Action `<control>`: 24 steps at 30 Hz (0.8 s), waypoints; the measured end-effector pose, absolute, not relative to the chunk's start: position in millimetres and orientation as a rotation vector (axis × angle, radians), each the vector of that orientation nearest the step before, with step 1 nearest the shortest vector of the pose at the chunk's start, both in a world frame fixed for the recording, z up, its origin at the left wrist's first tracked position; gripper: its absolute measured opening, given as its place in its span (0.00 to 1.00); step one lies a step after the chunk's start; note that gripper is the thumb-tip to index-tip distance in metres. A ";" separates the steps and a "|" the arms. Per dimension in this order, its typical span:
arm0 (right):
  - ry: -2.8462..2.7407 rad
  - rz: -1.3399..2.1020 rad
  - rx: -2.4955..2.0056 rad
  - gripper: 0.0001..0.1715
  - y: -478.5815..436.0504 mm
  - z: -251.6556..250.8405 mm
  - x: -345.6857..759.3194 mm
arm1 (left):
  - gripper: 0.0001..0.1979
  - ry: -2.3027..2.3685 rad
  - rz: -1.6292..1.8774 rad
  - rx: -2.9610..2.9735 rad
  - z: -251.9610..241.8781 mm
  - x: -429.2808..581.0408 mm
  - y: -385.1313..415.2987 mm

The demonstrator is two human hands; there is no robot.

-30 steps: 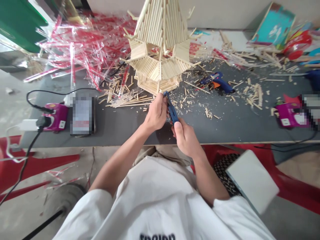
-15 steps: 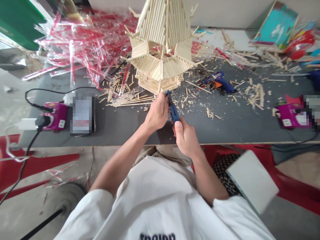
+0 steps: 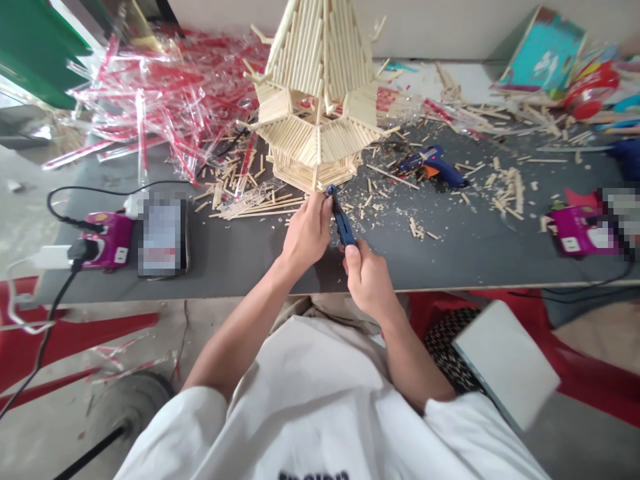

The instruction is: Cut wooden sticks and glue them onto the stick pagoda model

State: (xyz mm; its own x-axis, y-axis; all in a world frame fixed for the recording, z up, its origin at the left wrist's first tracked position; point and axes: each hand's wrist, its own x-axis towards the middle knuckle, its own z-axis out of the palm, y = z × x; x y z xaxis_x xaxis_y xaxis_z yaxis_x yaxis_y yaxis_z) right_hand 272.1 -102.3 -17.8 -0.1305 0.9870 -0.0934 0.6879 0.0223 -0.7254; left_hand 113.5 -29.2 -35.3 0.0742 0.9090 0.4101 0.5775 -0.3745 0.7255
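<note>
My right hand (image 3: 371,277) is wrapped round the handles of a pair of blue pliers (image 3: 343,221), which point away from me toward the model. Close against the head of the pliers, my left hand (image 3: 307,230) is closed with its fingertips pinched together; what it grips is hidden. Just beyond both hands stands a pagoda-like model (image 3: 320,133) built of thin wooden sticks, with tiered sloping roofs and upturned corner ends. Long loose sticks (image 3: 260,208) lie to the left of its base.
Red-and-clear plastic wrappers (image 3: 175,100) are heaped at the back left. A blue glue gun (image 3: 437,167) lies right of the model among stick offcuts (image 3: 505,190). A phone (image 3: 163,237) and a purple power socket (image 3: 107,240) with cables sit at left; another purple socket (image 3: 580,230) is at right.
Both hands and the pliers have shifted very slightly toward me and left in the view, with the pliers still in my right hand. The model stays in place as the view shifts.
</note>
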 end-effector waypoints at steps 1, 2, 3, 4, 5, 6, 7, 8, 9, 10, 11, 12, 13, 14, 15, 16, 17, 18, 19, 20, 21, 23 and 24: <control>-1.871 0.886 -1.715 0.27 -102.5 -17.6 271.6 | 0.13 1.503 1.203 1.982 -34.1 113.9 -30.4; -1.884 0.858 -1.736 0.27 -102.8 -17.3 270.9 | 0.12 1.530 1.184 1.982 -32.9 114.1 -31.4; -1.901 0.821 -1.761 0.27 -103.3 -16.9 270.2 | 0.10 1.554 1.161 1.989 -31.6 114.2 -32.2; -1.921 0.778 -1.784 0.27 -103.8 -16.4 269.3 | 0.09 1.571 1.136 2.002 -30.1 114.2 -32.8; -1.938 0.735 -1.804 0.28 -104.5 -15.6 268.5 | 0.09 1.580 1.114 2.019 -28.7 114.0 -33.1; -1.951 0.700 -1.818 0.28 -105.2 -14.6 267.7 | 0.09 1.584 1.096 2.038 -27.2 113.8 -33.4; -1.959 0.677 -1.827 0.28 -106.0 -13.5 266.9 | 0.10 1.585 1.083 2.060 -25.8 113.4 -33.6; -1.963 0.663 -1.834 0.28 -106.7 -12.4 266.2 | 0.10 1.587 1.074 2.084 -24.6 113.1 -33.7; -1.965 0.653 -1.842 0.28 -107.6 -11.3 265.5 | 0.11 1.590 1.064 2.107 -23.6 112.8 -33.7; -1.965 0.640 -1.853 0.28 -108.4 -10.5 264.9 | 0.12 1.594 1.055 2.130 -22.8 112.4 -33.7; -1.964 0.626 -1.867 0.29 -109.2 -9.9 264.2 | 0.12 1.598 1.048 2.150 -22.1 112.0 -33.6; -1.964 0.613 -1.881 0.29 -110.0 -9.6 263.6 | 0.12 1.600 1.036 2.169 -21.6 111.5 -33.5; -1.963 0.597 -1.892 0.30 -110.9 -9.6 263.0 | 0.13 1.600 1.022 2.186 -21.1 111.0 -33.4; -1.962 0.582 -1.900 0.30 -111.6 -9.8 262.6 | 0.12 1.598 1.005 2.203 -20.6 110.5 -33.4; -1.961 0.568 -1.903 0.31 -112.4 -10.1 262.4 | 0.12 1.593 0.988 2.219 -20.0 109.8 -33.3; -1.961 0.556 -1.901 0.31 -113.0 -10.3 262.3 | 0.12 1.588 0.971 2.232 -19.4 109.2 -33.3; -1.961 0.547 -1.898 0.31 -113.6 -10.3 262.5 | 0.12 1.584 0.954 2.243 -18.8 108.4 -33.4; -1.961 0.542 -1.898 0.32 -114.1 -10.2 262.7 | 0.12 1.584 0.939 2.253 -18.2 107.6 -33.5; -1.961 0.541 -1.900 0.32 -114.5 -9.8 263.0 | 0.12 1.588 0.924 2.267 -17.8 106.8 -33.6; -1.962 0.547 -1.905 0.32 -114.9 -9.2 263.3 | 0.12 1.599 0.907 2.284 -17.6 105.9 -33.6; -1.962 0.556 -1.911 0.32 -115.4 -8.5 263.5 | 0.11 1.615 0.886 2.308 -17.7 104.9 -33.4; -1.959 0.577 -1.920 0.31 -116.5 -7.1 263.2 | 0.10 1.644 0.844 2.377 -18.6 103.3 -32.6; -1.954 0.586 -1.924 0.31 -117.2 -6.4 262.8 | 0.10 1.653 0.827 2.417 -19.3 102.8 -31.9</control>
State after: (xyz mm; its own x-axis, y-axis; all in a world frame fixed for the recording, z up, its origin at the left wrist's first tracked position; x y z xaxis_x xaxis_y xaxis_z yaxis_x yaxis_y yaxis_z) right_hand 262.8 -117.2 -6.4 -0.0288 0.9984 -0.0482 0.8602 0.0002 -0.5099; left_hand 102.8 -31.9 -19.3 0.2642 0.8878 0.3769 0.8341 -0.4065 0.3729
